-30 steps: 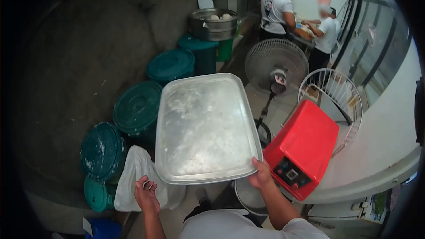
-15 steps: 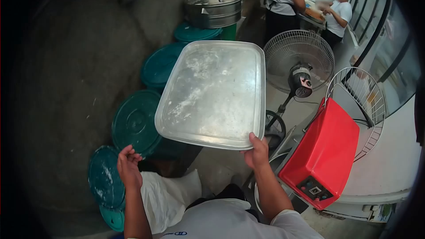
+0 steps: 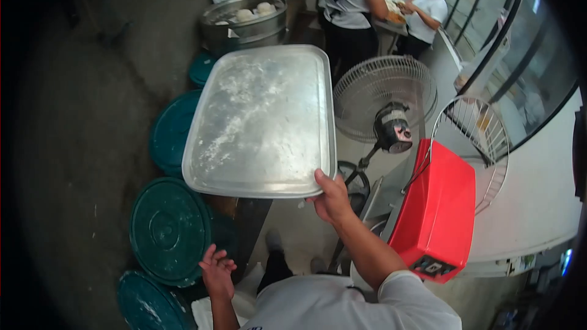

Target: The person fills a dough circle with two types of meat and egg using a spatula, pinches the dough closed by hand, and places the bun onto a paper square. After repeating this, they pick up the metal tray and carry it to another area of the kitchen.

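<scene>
The right hand (image 3: 330, 198) grips the near right corner of a metal tray (image 3: 263, 122), thumb on its rim, holding it up level at the centre of the frame; flour dusts the tray's surface. The left hand (image 3: 217, 272) hangs empty at lower centre, fingers loosely spread, above a green lid (image 3: 168, 229). More green bins run up the left side to a steamer (image 3: 244, 21) at the top. Right of the tray stand a fan (image 3: 382, 101) and a red machine (image 3: 437, 208). Two people work at upper right.

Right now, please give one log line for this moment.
right hand: holds tray | left hand: open, free, near green bin | right of tray: fan
</scene>
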`<state>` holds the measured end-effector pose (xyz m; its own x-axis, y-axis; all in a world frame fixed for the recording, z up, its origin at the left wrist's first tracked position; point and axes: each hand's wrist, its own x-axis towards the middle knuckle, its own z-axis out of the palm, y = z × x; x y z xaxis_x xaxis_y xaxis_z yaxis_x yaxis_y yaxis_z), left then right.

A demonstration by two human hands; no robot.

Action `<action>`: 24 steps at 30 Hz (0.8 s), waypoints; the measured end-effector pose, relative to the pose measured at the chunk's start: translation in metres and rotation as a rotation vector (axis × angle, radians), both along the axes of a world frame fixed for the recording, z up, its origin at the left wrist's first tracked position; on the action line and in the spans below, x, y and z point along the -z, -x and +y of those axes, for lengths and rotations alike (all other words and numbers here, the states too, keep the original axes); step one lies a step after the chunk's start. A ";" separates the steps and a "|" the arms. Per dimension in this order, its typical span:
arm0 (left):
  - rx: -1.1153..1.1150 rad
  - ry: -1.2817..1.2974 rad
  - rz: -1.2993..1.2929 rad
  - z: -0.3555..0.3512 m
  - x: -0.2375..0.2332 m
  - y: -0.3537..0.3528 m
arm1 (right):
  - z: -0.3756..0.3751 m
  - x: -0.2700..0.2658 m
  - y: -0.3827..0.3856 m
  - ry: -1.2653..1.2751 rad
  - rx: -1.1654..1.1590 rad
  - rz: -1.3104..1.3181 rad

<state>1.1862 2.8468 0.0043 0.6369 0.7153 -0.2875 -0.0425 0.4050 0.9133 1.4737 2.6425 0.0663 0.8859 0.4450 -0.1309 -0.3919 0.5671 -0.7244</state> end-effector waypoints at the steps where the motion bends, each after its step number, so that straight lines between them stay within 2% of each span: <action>1: 0.029 0.026 -0.054 0.021 -0.005 -0.012 | 0.011 0.007 -0.003 -0.011 -0.015 -0.003; 2: 0.046 0.044 -0.142 0.036 -0.008 -0.032 | 0.016 0.010 -0.010 -0.031 -0.040 -0.040; 4: 0.086 0.048 -0.128 0.064 -0.017 -0.056 | 0.022 0.000 -0.011 0.000 0.001 -0.040; 7: 0.335 -0.051 -0.171 0.098 -0.033 -0.096 | 0.027 0.004 -0.014 0.015 0.015 -0.011; 11: 0.534 -0.004 -0.171 0.135 -0.017 -0.151 | 0.032 0.011 -0.020 0.054 0.014 -0.034; 14: 0.603 0.074 -0.156 0.134 -0.018 -0.178 | 0.033 0.009 -0.017 0.080 0.040 -0.053; 16: 0.488 0.273 -0.192 0.120 -0.025 -0.190 | 0.033 0.014 -0.014 0.126 0.029 -0.071; 19: 0.402 0.279 -0.155 0.119 -0.026 -0.201 | 0.035 0.015 -0.013 0.120 0.020 -0.069; 24: 0.456 0.236 -0.220 0.138 0.001 -0.203 | 0.041 0.033 -0.015 0.092 -0.004 -0.081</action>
<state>1.3890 2.9846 0.0035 0.9298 0.2856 -0.2321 0.0057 0.6193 0.7851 1.4883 2.6832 0.0334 0.8934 0.4382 -0.0995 -0.3322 0.4950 -0.8029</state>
